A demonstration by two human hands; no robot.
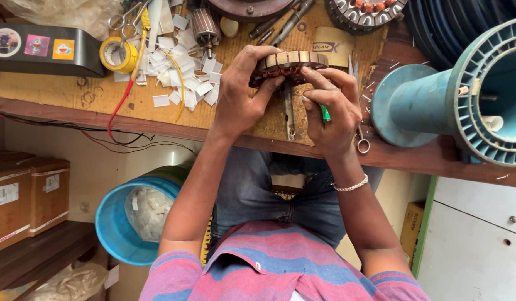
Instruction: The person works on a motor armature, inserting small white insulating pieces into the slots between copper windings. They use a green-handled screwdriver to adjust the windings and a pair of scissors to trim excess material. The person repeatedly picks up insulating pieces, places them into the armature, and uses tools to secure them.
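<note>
Now both hands meet on a round motor stator (pixel 289 62), a ring of stacked metal plates with copper windings showing in its slots, held on edge just above the worn wooden workbench (pixel 57 92). The left hand (pixel 241 95) grips the stator's left side, thumb underneath and fingers curled over the top rim. The right hand (pixel 333 114) closes on the stator's right side with its fingertips, and a small green-handled tool (pixel 326 113) is pinched against its palm. Directly below the stator a flat metal tool (pixel 289 114) lies on the bench. To the stator's left sits a scatter of white paper slips (pixel 180 61), with a roll of yellow tape (pixel 117 54) and scissors (pixel 126 17) beyond them. To its right stands a large teal spool (pixel 464 97). Under the bench, left of the person's knees, is a blue bucket (pixel 116 223).
</note>
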